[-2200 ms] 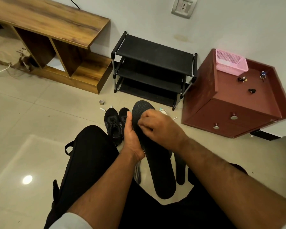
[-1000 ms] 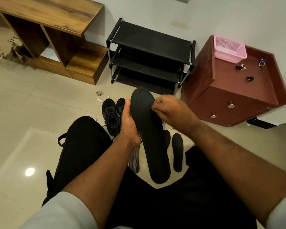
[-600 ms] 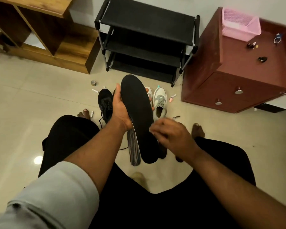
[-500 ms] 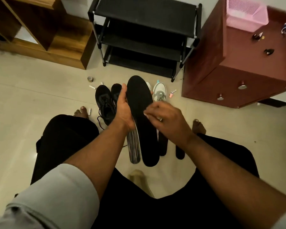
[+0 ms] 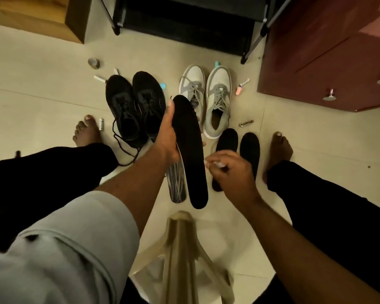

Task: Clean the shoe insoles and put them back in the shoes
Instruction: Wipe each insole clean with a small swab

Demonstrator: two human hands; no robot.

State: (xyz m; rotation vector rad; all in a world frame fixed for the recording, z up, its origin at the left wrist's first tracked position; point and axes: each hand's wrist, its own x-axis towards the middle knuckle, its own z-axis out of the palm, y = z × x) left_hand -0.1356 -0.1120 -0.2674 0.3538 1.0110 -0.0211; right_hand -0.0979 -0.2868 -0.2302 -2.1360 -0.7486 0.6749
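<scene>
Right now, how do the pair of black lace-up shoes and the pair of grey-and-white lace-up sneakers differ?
The black lace-up shoes are dark all over; the grey-and-white sneakers are pale with grey panels. The black pair's laces trail loose over the floor; the grey pair's stay on the shoes. The black pair stands left of the grey pair. Both stand side by side, toes toward the rack.

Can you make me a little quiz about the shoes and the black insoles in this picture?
1. True or false: the left hand holds a black insole up off the floor.
2. How many insoles lie flat on the floor near the right foot: A one, B two, C four?
3. Fill in: the grey shoes stand to the ____ of the black shoes in the picture.

Key
1. True. A second, striped insole shows just behind it.
2. B, two, side by side.
3. Right.

Bonus fact: the right hand pinches something small and white, too blurred to name.
</scene>
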